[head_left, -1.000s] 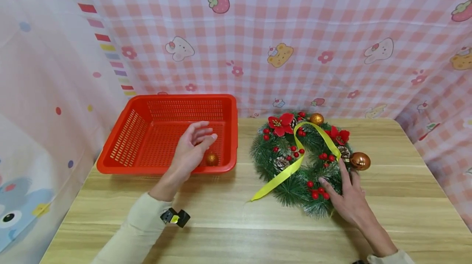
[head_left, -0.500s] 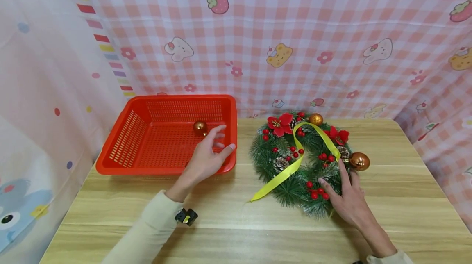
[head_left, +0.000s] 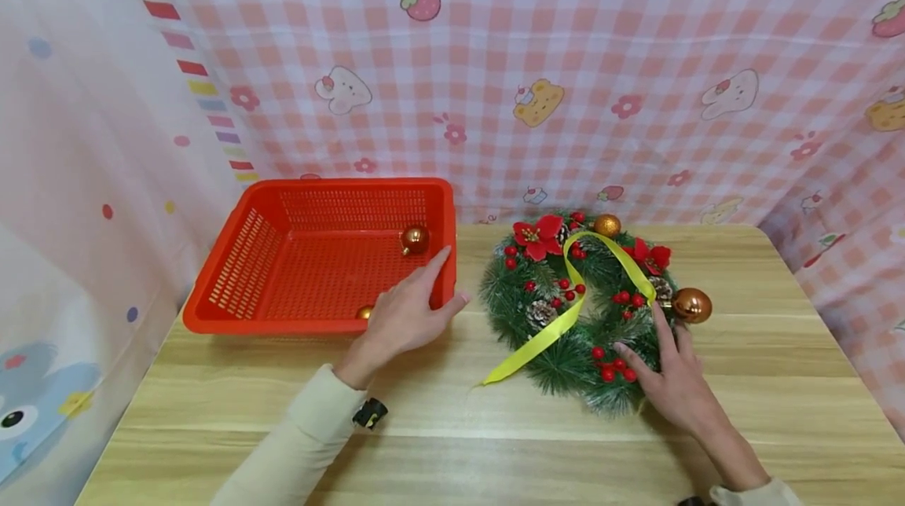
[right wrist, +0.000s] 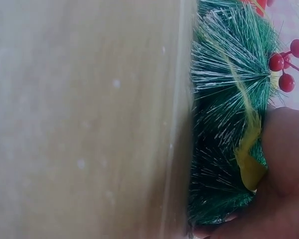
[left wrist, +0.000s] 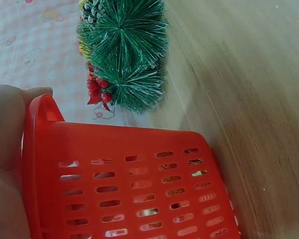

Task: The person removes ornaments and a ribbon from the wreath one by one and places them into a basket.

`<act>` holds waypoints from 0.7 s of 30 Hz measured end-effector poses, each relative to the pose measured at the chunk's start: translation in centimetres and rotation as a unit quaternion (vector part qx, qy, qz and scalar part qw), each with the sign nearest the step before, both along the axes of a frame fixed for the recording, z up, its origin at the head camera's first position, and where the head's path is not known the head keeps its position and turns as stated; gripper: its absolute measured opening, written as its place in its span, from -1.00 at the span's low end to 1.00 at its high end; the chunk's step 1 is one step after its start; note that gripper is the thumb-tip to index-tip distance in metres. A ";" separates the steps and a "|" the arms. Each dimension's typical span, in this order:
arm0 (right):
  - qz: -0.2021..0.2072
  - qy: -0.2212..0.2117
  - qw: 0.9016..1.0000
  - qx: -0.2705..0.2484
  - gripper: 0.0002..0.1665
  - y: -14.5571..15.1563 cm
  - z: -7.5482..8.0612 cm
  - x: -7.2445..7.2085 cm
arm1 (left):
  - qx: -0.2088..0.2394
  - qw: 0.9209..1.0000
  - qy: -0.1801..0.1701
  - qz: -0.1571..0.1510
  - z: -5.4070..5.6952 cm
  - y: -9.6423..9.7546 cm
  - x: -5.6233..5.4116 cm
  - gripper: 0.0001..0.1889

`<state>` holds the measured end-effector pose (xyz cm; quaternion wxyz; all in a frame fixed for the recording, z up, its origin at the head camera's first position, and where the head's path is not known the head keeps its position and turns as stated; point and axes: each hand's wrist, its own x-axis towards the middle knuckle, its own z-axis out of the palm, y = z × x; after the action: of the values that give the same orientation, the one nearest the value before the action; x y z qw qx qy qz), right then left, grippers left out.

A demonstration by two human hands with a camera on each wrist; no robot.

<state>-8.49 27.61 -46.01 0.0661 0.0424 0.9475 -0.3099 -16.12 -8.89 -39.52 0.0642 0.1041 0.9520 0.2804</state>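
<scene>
Our left hand, fingers extended, seemingly holding nothing, is over the red plastic basket's four-o'clock rim; whether it touches we cannot tell. Inside, a glitter bauble at five o'clock and a copper bauble at two look unplaced. Rightward, the Christmas wreath has a gold ball at one, our right hand gripping its four-o'clock edge, and a shiny ball at three. We judge the trimming partway done, both basket pieces left.

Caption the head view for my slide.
Left hand at a red basket with baubles inside, right hand on a wreath with yellow ribbon.
</scene>
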 end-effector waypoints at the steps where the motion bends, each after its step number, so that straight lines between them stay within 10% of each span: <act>1: 0.003 0.001 1.000 -0.002 0.12 0.1 0.0 0.0 | -0.006 1.000 -0.001 -0.001 0.0 0.0 0.0 -0.19; 21: 0.094 -0.004 0.995 -0.037 0.10 3.1 1.5 -1.2 | -0.042 0.999 0.010 -0.014 -0.2 -0.1 -0.3 -0.19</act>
<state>-9.74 30.73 -44.55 0.1001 -0.0487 0.9348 -0.3372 -16.41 -9.00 -39.76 0.0632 0.1178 0.9620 0.2381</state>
